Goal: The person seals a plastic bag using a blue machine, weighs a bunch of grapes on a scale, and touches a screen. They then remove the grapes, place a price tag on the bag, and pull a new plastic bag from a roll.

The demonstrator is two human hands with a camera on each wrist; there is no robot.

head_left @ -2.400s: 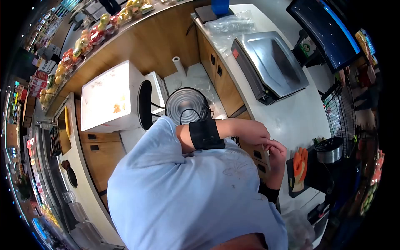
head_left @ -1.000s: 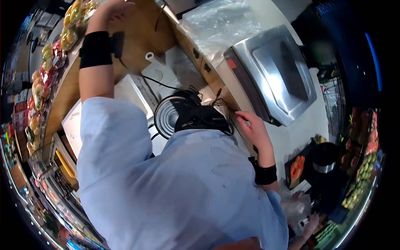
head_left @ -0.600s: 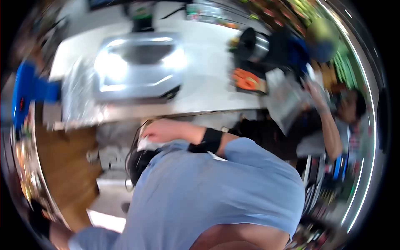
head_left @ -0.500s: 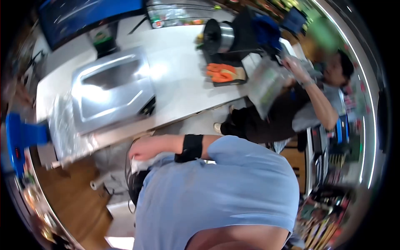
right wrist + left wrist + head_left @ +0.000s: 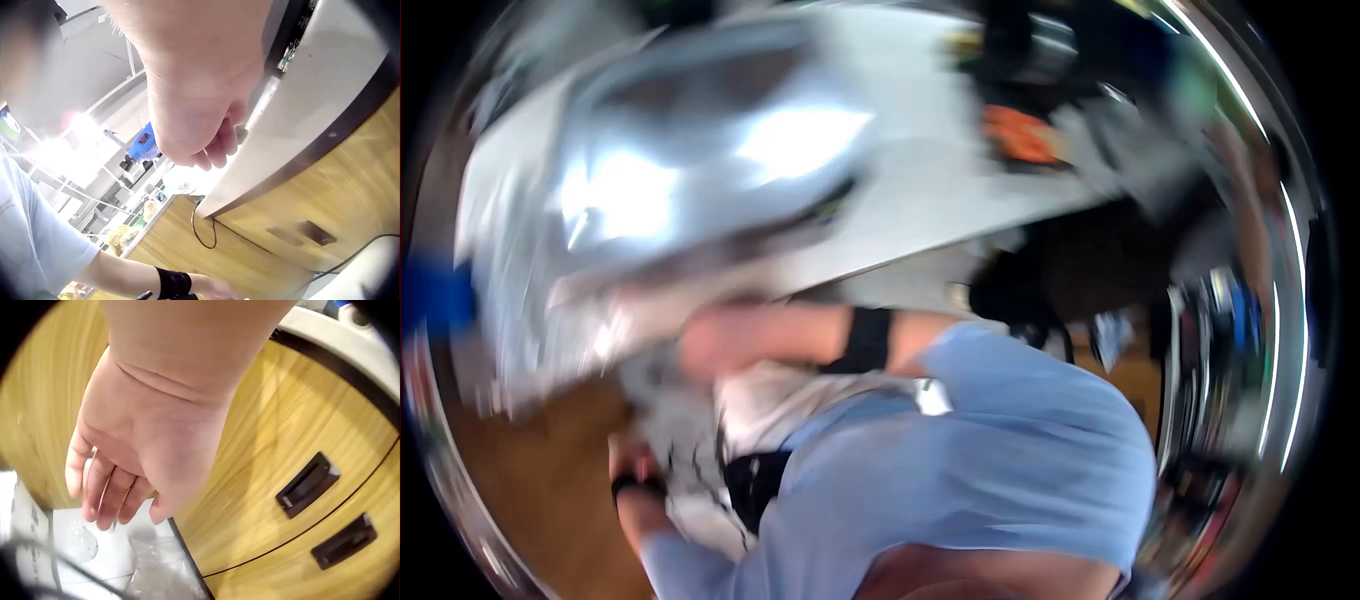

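My left hand (image 5: 134, 444) hangs palm-up in the left wrist view, fingers loosely bent and nothing held. It is beside a wooden cabinet (image 5: 250, 506) with dark recessed handles, over a floor strewn with clear plastic (image 5: 162, 569). In the head view the same left hand (image 5: 630, 458) is small at lower left. My right hand (image 5: 197, 112) has fingers loosely curled with nothing visible in them, near the white counter's edge (image 5: 294, 119). The head view shows it blurred, below the metal-topped machine (image 5: 690, 130) and over a whitish, cloth-like thing (image 5: 765, 405).
Crumpled clear plastic (image 5: 520, 300) lies on the counter left of the machine, with a blue device (image 5: 440, 295) beyond. Orange gloves (image 5: 1025, 135) lie further right. Another person (image 5: 1140, 260) stands at the right. A cable (image 5: 203, 234) hangs along the cabinet.
The head view has turned toward the counter. My hands, together at first, have parted. The left reached up toward the fruit shelf and is now low at left; the right is by the counter edge.
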